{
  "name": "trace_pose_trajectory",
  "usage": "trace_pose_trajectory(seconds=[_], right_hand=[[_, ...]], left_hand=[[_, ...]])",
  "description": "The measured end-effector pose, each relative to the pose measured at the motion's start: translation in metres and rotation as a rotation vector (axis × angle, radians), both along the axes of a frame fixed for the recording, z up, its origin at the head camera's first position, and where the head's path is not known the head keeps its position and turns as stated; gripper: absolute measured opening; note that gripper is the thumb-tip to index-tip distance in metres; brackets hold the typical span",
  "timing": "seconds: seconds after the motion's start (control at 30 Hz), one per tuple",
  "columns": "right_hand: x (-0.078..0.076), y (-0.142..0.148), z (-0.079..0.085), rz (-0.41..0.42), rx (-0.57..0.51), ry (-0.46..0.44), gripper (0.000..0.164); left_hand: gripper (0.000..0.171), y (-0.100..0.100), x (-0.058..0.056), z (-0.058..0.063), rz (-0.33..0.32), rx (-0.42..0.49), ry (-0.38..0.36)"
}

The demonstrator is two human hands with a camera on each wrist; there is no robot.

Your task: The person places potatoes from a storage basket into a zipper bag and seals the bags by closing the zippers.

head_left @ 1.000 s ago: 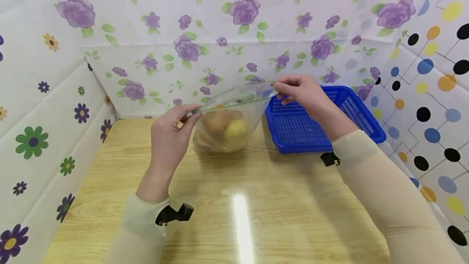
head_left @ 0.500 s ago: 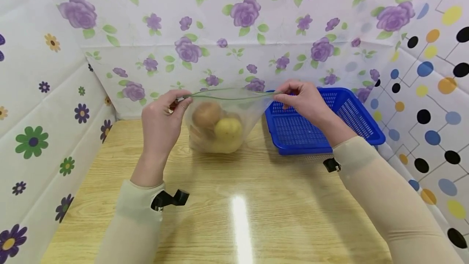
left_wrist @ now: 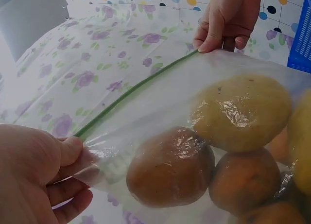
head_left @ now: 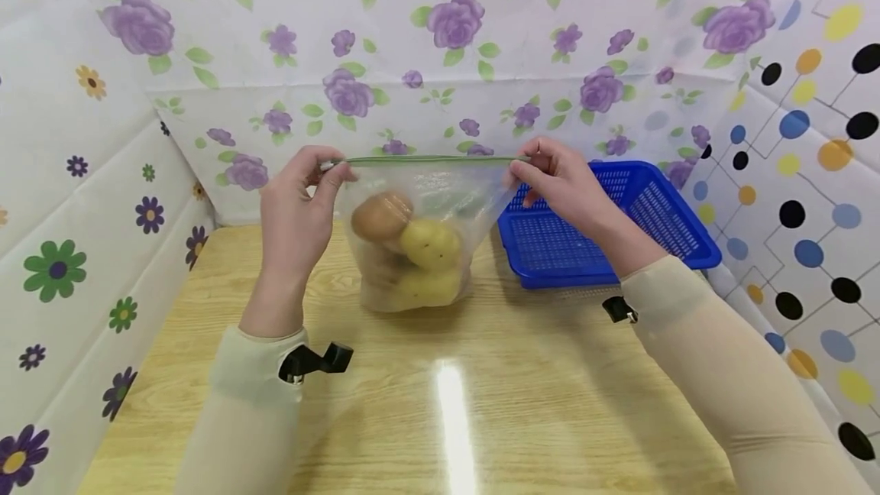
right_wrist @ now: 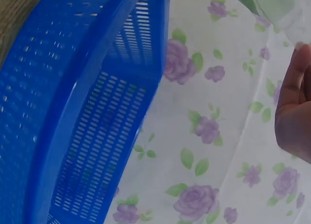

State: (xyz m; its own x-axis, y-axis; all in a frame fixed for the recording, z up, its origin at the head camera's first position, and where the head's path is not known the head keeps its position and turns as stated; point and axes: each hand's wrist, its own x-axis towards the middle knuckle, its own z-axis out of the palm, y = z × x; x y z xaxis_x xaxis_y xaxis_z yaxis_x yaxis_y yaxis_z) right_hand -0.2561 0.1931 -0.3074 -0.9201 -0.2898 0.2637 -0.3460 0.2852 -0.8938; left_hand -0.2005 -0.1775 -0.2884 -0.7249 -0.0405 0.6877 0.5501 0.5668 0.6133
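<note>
A clear zip-lock bag (head_left: 454, 193) with a green strip along its mouth is stretched level between both hands. My left hand (head_left: 296, 212) pinches the left end of the strip, thumb against fingers. At the opposite corner, my right hand (head_left: 567, 189) pinches the other end. Inside the bag lie several round, fruit-like pieces, among them a yellow one (head_left: 431, 244) and an orange-brown one (head_left: 380, 216). The left wrist view shows the green strip (left_wrist: 138, 93) running taut from one hand to the other. Whether the bag's bottom touches the table, I cannot tell.
A blue perforated basket (head_left: 564, 239) stands at the back right, close behind the right hand. The wood-grain table (head_left: 385, 396) is bounded by a purple-flowered cloth (head_left: 412, 44) at the back and patterned sheets at both sides.
The left hand has moved up and leftward, pulling the bag's mouth from slanted and parted to straight, with its edges together. The bag's bottom has come slightly nearer. The right hand has barely moved.
</note>
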Motion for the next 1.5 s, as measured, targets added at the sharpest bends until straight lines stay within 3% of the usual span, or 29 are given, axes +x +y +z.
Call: trace_pose_trajectory(seconds=[0.27, 0.57, 0.8, 0.9, 1.07, 1.17, 1.3, 1.5], right_hand=[[-0.003, -0.006, -0.021, -0.096, -0.015, -0.105, 0.023], [-0.008, -0.004, -0.034, -0.139, -0.029, -0.18, 0.024], [-0.008, 0.004, -0.035, -0.19, -0.03, -0.185, 0.024], [-0.009, 0.007, -0.035, -0.193, -0.049, -0.18, 0.024], [-0.007, 0.01, -0.034, -0.179, -0.093, -0.178, 0.024], [-0.005, 0.013, -0.034, -0.174, -0.091, -0.183, 0.024], [-0.006, 0.015, -0.032, -0.187, -0.043, -0.202, 0.024], [-0.01, 0.013, -0.029, -0.197, 0.049, -0.268, 0.026]], left_hand=[[0.045, 0.005, -0.001, -0.009, -0.055, -0.016, -0.14], [0.043, 0.011, -0.006, -0.02, -0.145, 0.043, -0.159], [0.049, 0.019, -0.01, -0.017, -0.188, 0.068, -0.167], [0.041, 0.022, -0.01, -0.017, -0.167, 0.103, -0.176], [0.015, 0.027, -0.015, -0.021, -0.058, 0.201, -0.147], [0.014, 0.03, -0.019, -0.023, -0.022, 0.227, -0.109], [0.017, 0.033, -0.023, -0.023, -0.009, 0.192, -0.097], [0.02, 0.037, -0.025, -0.021, -0.049, 0.15, -0.127]])
